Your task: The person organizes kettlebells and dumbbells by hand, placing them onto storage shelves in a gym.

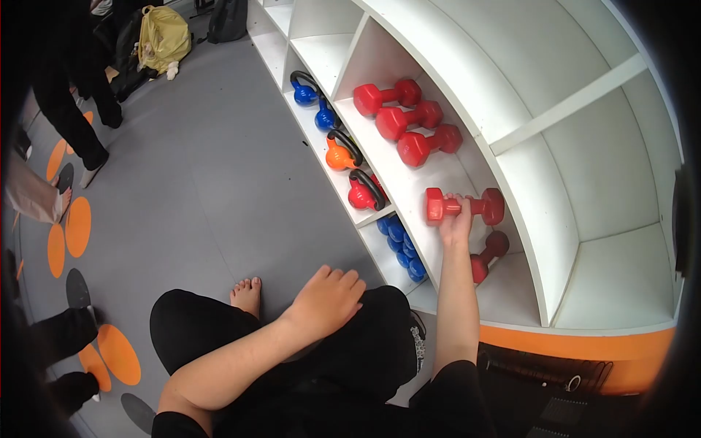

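Note:
My right hand (458, 219) is wrapped round the handle of a red dumbbell (494, 207) in the white shelf compartment. Below it in the same compartment, another red dumbbell (491, 257) stands tilted, partly behind my right forearm. Three more red dumbbells (429, 146) lie side by side farther up that shelf. Over my bent legs, my left hand (326, 301) hangs with its back up and its fingers curled. Nothing shows in it; the palm is hidden.
Kettlebells in blue (305, 94), orange (339, 155) and red (361, 193) line the lower shelf. Several blue dumbbells (401, 247) sit in the compartment below. Other people's legs (69, 120) stand at the left, near a yellow bag (163, 38) on the grey floor (197, 175).

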{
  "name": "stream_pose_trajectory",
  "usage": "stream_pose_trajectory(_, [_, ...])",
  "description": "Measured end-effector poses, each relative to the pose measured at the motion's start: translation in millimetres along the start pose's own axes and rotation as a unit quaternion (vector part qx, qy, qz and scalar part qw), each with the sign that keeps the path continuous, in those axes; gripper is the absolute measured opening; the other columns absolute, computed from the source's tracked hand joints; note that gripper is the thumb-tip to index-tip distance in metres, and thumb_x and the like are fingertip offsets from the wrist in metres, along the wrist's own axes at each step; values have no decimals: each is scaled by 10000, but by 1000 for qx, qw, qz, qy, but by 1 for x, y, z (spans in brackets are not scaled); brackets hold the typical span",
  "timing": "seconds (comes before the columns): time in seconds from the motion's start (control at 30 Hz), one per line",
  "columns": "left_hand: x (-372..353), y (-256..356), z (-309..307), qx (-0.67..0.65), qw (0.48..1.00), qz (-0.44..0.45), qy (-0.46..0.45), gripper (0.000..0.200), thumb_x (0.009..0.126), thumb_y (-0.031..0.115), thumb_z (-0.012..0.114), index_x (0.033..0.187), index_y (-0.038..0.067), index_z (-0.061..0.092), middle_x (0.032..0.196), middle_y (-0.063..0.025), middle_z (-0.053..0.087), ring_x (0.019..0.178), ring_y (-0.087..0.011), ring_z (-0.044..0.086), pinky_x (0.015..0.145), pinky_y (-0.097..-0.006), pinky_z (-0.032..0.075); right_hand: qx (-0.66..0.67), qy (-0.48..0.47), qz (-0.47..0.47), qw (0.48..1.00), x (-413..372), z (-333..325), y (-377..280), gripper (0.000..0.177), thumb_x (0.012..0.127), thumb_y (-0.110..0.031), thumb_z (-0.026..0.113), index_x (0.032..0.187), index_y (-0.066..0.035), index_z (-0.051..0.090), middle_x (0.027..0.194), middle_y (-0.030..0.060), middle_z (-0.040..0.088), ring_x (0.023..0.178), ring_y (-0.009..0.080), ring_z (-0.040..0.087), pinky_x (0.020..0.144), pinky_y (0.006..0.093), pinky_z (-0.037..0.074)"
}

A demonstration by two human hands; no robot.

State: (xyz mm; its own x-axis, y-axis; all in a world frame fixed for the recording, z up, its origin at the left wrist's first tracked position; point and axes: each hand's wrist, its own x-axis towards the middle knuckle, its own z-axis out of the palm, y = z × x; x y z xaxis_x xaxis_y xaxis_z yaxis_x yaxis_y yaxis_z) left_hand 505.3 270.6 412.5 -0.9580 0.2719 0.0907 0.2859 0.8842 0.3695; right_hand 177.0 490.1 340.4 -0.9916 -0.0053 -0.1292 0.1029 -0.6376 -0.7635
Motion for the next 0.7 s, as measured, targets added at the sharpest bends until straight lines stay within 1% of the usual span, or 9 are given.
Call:
stream_pose_trajectory(0.07, [8,-1,-6,-83,992,-12,97,297,864,242,748,1070,80,609,1014,-78,603,916,-249,621,832,-359,440,39,-12,5,999,-17,-6,-4,301,855,91,583,1067,-108,502,925,105,592,926,274,602,938,437,519])
stream_pose_trajectory(0.1, [11,-1,-9,-82,992,-10,96,297,864,242,748,1070,80,609,1014,-78,603,916,-249,621,832,-359,440,42,-12,3,999,-23,-7,-7,301,855,91,583,1067,-108,502,925,105,592,926,274,602,938,437,519])
stream_pose_trajectory(0.17, [14,2,-14,-207,967,-40,144,283,874,196,738,1104,93,610,1050,-81,599,950,-270,607,852,-365,440,28,-72,0,997,-40,-6,-9,294,855,113,570,1042,-108,516,923,99,595,942,280,603,996,440,493])
stream_pose_trajectory(0.2, [15,3,-16,-204,968,-40,143,283,874,196,738,1104,93,610,1050,-81,599,950,-270,607,852,-365,440,2,-84,1,996,-48,-4,-11,303,859,98,600,1033,-129,499,944,92,582,999,290,586,1062,441,442])
stream_pose_trajectory(0.27, [16,7,-18,-284,940,-101,160,290,889,187,716,1133,90,593,1098,-96,588,998,-283,598,879,-378,455,-25,-97,-14,995,-57,1,-10,299,863,88,624,1029,-130,503,952,89,588,1018,293,589,1064,442,441])
stream_pose_trajectory(0.47, [13,10,-21,-343,910,-135,192,362,892,180,721,1192,80,546,1166,-120,548,1053,-274,596,874,-393,495,-103,-115,-56,986,-93,25,1,247,885,104,648,958,-102,532,955,58,589,999,210,611,1019,370,466])
stream_pose_trajectory(0.53, [13,4,-20,-343,910,-123,199,366,893,180,721,1195,80,542,1170,-121,544,1051,-270,598,849,-390,503,-145,-58,-90,984,-101,40,12,267,860,105,681,969,-98,547,946,39,579,958,177,595,990,352,466])
stream_pose_trajectory(0.6, [12,-3,-16,-345,906,-158,188,357,900,190,715,1193,83,543,1174,-120,540,1043,-262,604,788,-387,516,-221,20,-94,971,-120,64,5,279,819,113,714,956,-85,573,946,25,585,927,160,584,947,338,470])
stream_pose_trajectory(0.7, [15,-6,-14,-357,899,-160,196,342,906,209,709,1181,82,552,1175,-121,535,1029,-259,607,749,-386,520,-291,20,-107,951,-118,58,-12,275,807,113,721,954,-76,585,936,26,591,923,160,587,933,336,474])
